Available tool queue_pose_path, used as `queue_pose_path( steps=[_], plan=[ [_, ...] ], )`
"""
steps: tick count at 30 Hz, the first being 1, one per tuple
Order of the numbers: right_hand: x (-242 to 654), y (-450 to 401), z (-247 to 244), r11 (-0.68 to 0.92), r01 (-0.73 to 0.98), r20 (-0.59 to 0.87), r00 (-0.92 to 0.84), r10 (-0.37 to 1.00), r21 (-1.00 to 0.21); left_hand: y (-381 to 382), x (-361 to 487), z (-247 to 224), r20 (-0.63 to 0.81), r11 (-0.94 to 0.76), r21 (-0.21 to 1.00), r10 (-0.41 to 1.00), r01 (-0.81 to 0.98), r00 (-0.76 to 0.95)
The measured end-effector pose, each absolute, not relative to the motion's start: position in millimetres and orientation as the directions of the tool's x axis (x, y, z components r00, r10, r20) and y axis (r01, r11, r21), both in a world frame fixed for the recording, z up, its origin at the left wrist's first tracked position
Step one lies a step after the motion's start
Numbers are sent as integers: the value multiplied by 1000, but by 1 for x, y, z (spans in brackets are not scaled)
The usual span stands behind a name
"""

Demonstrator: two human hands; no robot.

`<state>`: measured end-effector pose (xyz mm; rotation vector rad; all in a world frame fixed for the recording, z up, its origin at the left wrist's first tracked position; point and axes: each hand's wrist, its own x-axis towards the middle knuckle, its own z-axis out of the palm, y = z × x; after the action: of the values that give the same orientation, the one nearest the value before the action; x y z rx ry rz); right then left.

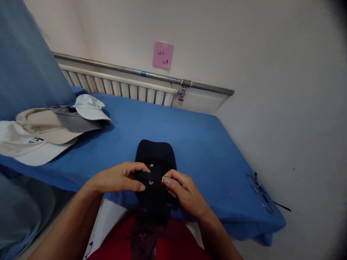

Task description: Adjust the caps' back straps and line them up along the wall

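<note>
So the blue-covered table is basically the whole scene here: plain pale wall past its far and right sides, a white radiator behind it with a metal pipe running along above, and a pink note stuck on the wall beyond its far edge. A blue curtain hangs at the table's left end, next to a row of overlapping caps in whites, beige and grey, and a pair of glasses sits at its right near corner. The dark cap is at the table's near edge, right in front of the person, its rounded brim pointing toward the far edge and its long axis running roughly near-to-far across the table. Left hand is on the cap's left side, thumb and index moderately parted and touching it; can't tell if they're gripping a bit of fabric. Right hand, on the other side, has thumb and index pinched on a small pale tag with some red on it, other fingers curled in.
</note>
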<state>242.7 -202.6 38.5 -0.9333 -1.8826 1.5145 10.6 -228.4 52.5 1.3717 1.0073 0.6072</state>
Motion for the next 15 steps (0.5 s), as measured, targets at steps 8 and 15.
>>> queue_pose_path(
  steps=[8,15],
  plan=[
    [247,-204,44,408,266,227,-519,824,-873,-223,12,44,-206,226,974,868,9,451],
    [227,-216,75,775,330,525,-587,616,-540,-225,26,58,-183,170,983,867,72,463]
  ],
)
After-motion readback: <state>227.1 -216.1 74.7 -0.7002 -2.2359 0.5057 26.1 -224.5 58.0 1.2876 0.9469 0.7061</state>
